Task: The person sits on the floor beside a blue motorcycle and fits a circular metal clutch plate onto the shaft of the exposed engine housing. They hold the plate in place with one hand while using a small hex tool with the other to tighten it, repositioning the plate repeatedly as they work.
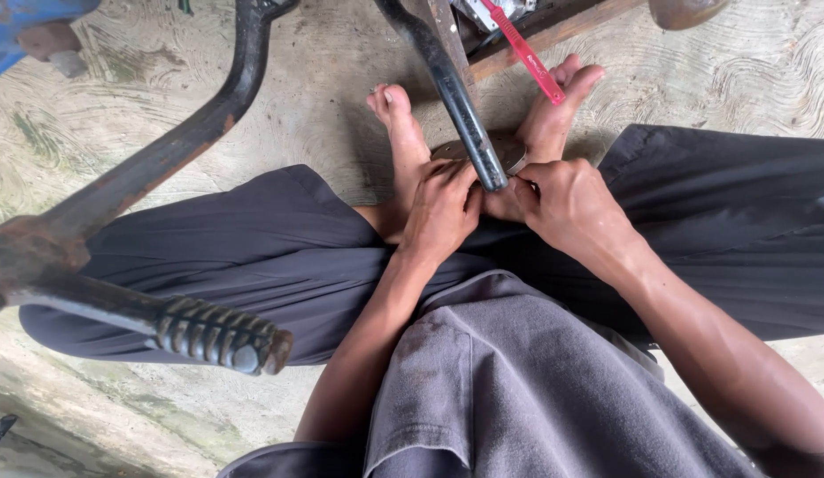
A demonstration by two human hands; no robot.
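Pinching the round metal disc [511,152] between my bare feet with both my left hand [441,212] and right hand [567,205] curled tight around the black bar's [454,93] end, I reckon one slip jams my fingertips or toes.

black bar [452,93] crossing above hands, feet flanking, bare concrete floor [323,97] open leftward

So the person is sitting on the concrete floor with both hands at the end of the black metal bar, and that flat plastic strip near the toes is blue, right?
Not quite. The head view shows the flat plastic strip is red, not blue. The rest holds: left hand and right hand meet at the black metal bar, above the concrete floor.
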